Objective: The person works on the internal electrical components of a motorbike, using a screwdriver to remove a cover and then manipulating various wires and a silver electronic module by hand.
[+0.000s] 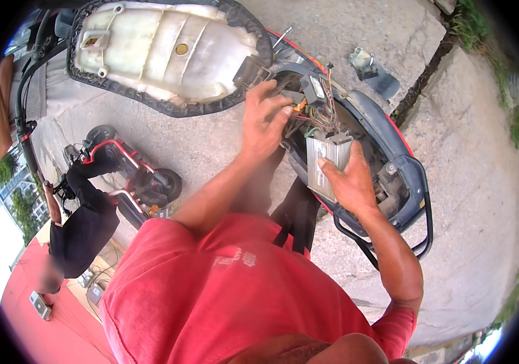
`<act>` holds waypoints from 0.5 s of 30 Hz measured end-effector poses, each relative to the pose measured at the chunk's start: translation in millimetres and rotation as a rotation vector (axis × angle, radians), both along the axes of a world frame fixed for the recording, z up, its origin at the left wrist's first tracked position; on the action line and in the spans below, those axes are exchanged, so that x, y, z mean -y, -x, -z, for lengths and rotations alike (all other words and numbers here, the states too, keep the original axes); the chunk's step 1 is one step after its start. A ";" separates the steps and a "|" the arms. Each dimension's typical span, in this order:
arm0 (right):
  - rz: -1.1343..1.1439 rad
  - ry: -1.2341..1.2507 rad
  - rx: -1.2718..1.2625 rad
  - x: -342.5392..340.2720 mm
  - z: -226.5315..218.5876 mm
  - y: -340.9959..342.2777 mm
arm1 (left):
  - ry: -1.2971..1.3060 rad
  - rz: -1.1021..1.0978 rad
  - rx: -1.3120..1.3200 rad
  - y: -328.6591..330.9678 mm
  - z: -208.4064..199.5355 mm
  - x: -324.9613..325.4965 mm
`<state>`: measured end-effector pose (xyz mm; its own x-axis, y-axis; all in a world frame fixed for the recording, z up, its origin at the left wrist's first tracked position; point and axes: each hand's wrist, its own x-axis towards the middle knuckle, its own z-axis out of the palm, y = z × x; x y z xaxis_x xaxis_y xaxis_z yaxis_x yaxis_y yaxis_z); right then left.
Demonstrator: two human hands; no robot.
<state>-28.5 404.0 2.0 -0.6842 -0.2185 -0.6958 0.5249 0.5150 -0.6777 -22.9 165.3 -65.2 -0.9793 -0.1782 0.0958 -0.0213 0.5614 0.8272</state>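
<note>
My right hand (351,185) is closed round a silver finned controller box (321,159), its thumb along the near face. Wires run from the box's far end into a bundle of coloured wires (327,116). My left hand (264,120) is at the left side of that bundle, fingers bent and closed at an orange wire connector (300,107); the fingertips partly hide it. A black module (314,88) with a pale label stands just beyond. All this is over the opened under-seat bay of a scooter (387,159).
The scooter's seat (168,51) is tipped up, pale underside showing. A black rear rack (427,209) curves round the tail. Beyond it, a small dark part (384,84) lies on the concrete. At left are a person in black (87,224), a small red scooter (141,167) and another person's arm (2,109).
</note>
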 end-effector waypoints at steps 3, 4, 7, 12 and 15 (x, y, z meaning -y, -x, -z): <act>-0.005 -0.005 -0.011 0.4 0.3 0.4 | -0.068 0.028 0.008 3.7 0.2 3.6; -0.006 -0.008 -0.015 0.4 0.0 0.8 | -0.132 0.044 0.029 2.4 5.2 7.9; 0.016 -0.017 0.038 1.1 -7.7 6.7 | -0.412 -0.074 0.149 5.5 3.7 9.7; 0.057 -0.015 0.047 -1.9 0.1 8.2 | -0.474 -0.143 0.265 13.8 -0.7 22.7; 0.061 -0.008 0.028 -3.1 2.2 8.6 | -0.405 -0.099 0.360 13.2 -6.0 28.1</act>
<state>-37.1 407.1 -0.2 -0.6763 -0.1717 -0.7163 0.5739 0.4868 -0.6585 -36.1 137.3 -59.2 -0.9143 -0.2240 -0.3375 -0.3792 0.1802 0.9076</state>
